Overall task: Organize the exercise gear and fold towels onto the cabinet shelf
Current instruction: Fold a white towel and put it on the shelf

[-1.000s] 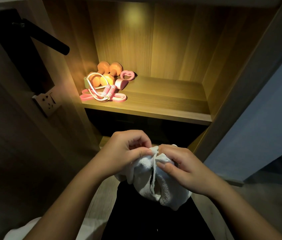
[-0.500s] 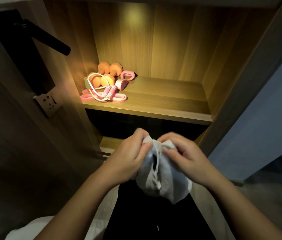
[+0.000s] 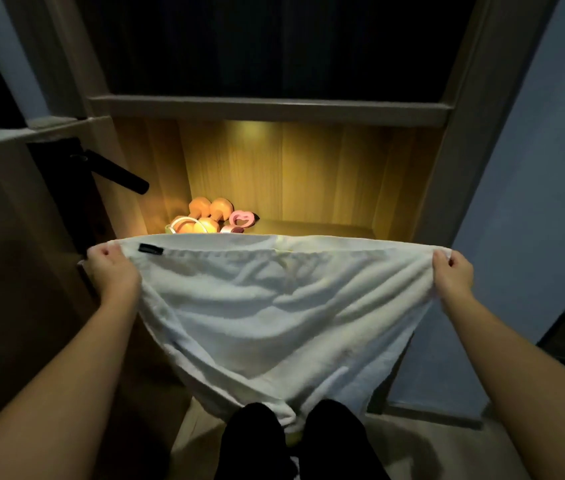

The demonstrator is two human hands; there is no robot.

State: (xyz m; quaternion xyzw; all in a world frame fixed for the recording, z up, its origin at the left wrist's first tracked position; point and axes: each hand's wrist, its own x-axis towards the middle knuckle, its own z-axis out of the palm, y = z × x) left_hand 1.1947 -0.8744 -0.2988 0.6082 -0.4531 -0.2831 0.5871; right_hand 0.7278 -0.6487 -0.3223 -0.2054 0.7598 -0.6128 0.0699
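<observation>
The person held a white towel (image 3: 274,306) stretched wide in front of the cabinet. The left hand (image 3: 111,268) gripped its upper left corner with curled fingers and the right hand (image 3: 452,273) pinched the upper right corner, the two hands well apart. A small black tag (image 3: 150,249) sat on the top edge near the left hand. The cloth sagged in folds down to the person's black trousers (image 3: 333,441).

Behind the top edge, the wooden shelf (image 3: 308,225) glowed under a warm light, its front hidden by the towel. Orange dumbbells (image 3: 210,209) and a pink heart-shaped piece (image 3: 242,219) lay at its back left corner, beside a pale loop of cord (image 3: 184,224). The compartment above (image 3: 274,46) was dark. A black lever handle (image 3: 118,174) stuck out from the door at left, and a bluish wall (image 3: 533,168) rose at right over a pale floor (image 3: 412,452).
</observation>
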